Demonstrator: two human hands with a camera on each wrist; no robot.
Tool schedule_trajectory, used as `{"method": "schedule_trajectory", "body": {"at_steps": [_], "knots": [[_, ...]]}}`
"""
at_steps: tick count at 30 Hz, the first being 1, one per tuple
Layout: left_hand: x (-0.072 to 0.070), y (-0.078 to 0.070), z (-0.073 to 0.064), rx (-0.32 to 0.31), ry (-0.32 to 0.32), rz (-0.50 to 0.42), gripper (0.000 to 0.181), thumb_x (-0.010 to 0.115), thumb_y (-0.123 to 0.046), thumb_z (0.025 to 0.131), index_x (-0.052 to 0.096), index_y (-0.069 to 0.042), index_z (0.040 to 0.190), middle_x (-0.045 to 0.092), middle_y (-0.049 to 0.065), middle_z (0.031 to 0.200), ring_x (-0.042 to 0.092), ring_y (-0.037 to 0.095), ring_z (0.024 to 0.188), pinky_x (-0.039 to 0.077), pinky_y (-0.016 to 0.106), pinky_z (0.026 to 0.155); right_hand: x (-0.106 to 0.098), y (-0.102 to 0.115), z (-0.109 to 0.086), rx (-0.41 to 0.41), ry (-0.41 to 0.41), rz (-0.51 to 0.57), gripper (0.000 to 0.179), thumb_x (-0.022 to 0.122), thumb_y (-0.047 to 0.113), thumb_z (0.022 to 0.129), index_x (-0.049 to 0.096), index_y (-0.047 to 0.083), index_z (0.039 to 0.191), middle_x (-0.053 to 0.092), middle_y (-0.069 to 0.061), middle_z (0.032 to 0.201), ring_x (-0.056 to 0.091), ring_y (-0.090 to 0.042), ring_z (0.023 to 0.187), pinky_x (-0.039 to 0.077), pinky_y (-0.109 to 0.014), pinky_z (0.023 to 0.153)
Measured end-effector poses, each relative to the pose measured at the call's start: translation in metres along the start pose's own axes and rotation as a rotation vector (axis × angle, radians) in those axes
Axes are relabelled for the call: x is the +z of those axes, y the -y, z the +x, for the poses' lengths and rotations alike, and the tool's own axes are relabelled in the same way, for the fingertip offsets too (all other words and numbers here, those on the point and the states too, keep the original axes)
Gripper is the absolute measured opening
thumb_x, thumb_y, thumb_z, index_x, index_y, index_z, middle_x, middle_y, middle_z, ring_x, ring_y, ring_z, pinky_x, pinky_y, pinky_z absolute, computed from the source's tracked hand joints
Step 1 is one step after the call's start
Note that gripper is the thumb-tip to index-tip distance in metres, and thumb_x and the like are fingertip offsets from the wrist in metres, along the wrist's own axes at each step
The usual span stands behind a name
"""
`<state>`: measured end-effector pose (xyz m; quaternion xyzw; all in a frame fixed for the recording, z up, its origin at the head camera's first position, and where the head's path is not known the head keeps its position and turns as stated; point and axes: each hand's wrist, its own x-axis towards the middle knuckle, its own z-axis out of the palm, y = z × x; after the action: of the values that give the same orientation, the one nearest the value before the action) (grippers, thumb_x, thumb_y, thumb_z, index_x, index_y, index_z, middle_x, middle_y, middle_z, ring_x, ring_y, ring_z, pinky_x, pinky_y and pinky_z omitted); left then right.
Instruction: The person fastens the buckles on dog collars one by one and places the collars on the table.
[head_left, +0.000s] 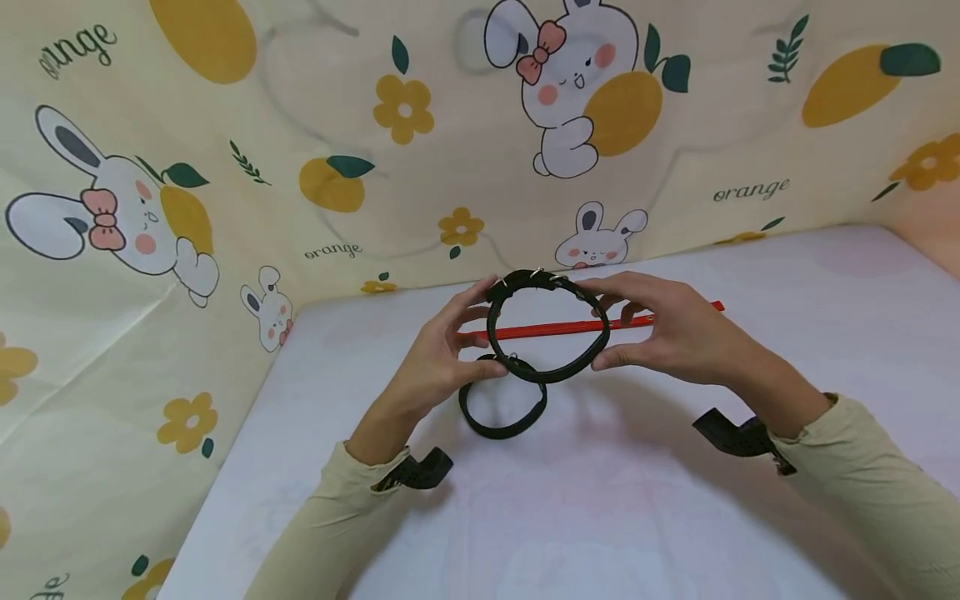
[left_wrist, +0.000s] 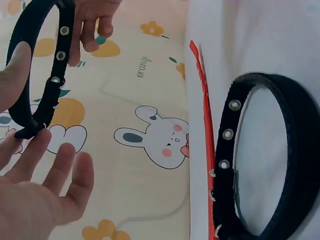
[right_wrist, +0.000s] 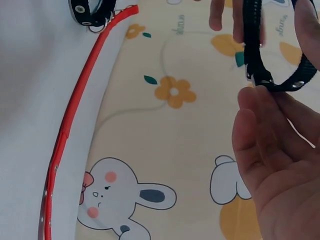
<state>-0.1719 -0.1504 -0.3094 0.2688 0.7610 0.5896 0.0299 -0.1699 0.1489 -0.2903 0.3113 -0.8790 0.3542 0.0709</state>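
Both hands hold a black buckled collar (head_left: 517, 283) raised above the table as a closed loop. My left hand (head_left: 435, 358) grips its left side between thumb and index finger; the other fingers are spread, as the left wrist view shows. On the opposite side, my right hand (head_left: 690, 333) holds the loop with thumb and fingertips. Metal eyelets dot the held strap (left_wrist: 52, 97). A second black collar (head_left: 498, 432), also buckled into a loop, lies on the table below. Behind the hands a red strap (head_left: 547, 329) with small metal holes is stretched out straight, partly hidden by the fingers.
The white tabletop (head_left: 600, 517) meets a cream cloth backdrop (head_left: 420, 183) printed with rabbits, oranges and flowers at its back and left. A black wrist device (head_left: 423, 471) sits on the left sleeve and another (head_left: 738, 433) on the right.
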Motion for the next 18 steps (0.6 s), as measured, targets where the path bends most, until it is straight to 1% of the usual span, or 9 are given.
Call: {"method": "schedule_trajectory", "body": {"at_steps": [3, 7, 10, 12, 16, 18], "knots": [[0.002, 0.003, 0.002, -0.005, -0.028, 0.038, 0.091, 0.084, 0.007, 0.072, 0.043, -0.02, 0.149, 0.052, -0.001, 0.145, 0.049, 0.018, 0.132, 0.047, 0.051, 0.1, -0.002, -0.001, -0.002, 0.023, 0.031, -0.014, 0.081, 0.089, 0.041, 0.071, 0.053, 0.025, 0.143, 0.066, 0.001, 0.124, 0.061, -0.018, 0.108, 0.051, -0.044, 0.086], [0.009, 0.008, 0.006, -0.046, -0.034, 0.103, 0.087, 0.087, 0.002, 0.071, 0.049, -0.022, 0.145, 0.059, 0.001, 0.138, 0.053, 0.017, 0.129, 0.049, 0.045, 0.102, -0.004, -0.006, -0.004, 0.068, 0.076, -0.038, 0.078, 0.09, 0.044, 0.07, 0.055, 0.025, 0.138, 0.065, 0.001, 0.124, 0.057, -0.02, 0.108, 0.049, -0.044, 0.085], [0.013, 0.01, 0.01, -0.08, -0.017, 0.165, 0.086, 0.089, -0.002, 0.07, 0.05, -0.025, 0.144, 0.059, -0.002, 0.138, 0.055, 0.015, 0.127, 0.051, 0.039, 0.101, -0.003, -0.01, -0.005, 0.105, 0.093, -0.043, 0.077, 0.091, 0.043, 0.068, 0.057, 0.023, 0.133, 0.064, 0.002, 0.123, 0.056, -0.019, 0.109, 0.048, -0.043, 0.085], [0.015, 0.012, 0.014, -0.083, 0.0, 0.194, 0.084, 0.088, -0.003, 0.071, 0.052, -0.024, 0.143, 0.057, -0.003, 0.14, 0.056, 0.016, 0.126, 0.052, 0.038, 0.1, -0.003, -0.012, -0.006, 0.131, 0.096, -0.047, 0.076, 0.092, 0.042, 0.067, 0.058, 0.023, 0.132, 0.064, 0.004, 0.123, 0.055, -0.018, 0.107, 0.048, -0.041, 0.083], [0.018, 0.016, 0.019, -0.085, 0.031, 0.228, 0.08, 0.089, -0.004, 0.071, 0.055, -0.021, 0.141, 0.055, -0.002, 0.14, 0.058, 0.018, 0.121, 0.053, 0.039, 0.099, -0.004, -0.017, -0.008, 0.164, 0.109, -0.057, 0.081, 0.09, 0.049, 0.066, 0.057, 0.024, 0.135, 0.064, 0.006, 0.126, 0.055, -0.017, 0.108, 0.047, -0.042, 0.084], [0.02, 0.018, 0.021, -0.086, 0.036, 0.228, 0.079, 0.089, -0.004, 0.07, 0.056, -0.019, 0.141, 0.056, 0.0, 0.139, 0.059, 0.022, 0.12, 0.054, 0.042, 0.098, -0.005, -0.019, -0.01, 0.165, 0.131, -0.061, 0.083, 0.088, 0.053, 0.067, 0.056, 0.024, 0.138, 0.063, 0.005, 0.129, 0.056, -0.018, 0.112, 0.047, -0.044, 0.087]]}}
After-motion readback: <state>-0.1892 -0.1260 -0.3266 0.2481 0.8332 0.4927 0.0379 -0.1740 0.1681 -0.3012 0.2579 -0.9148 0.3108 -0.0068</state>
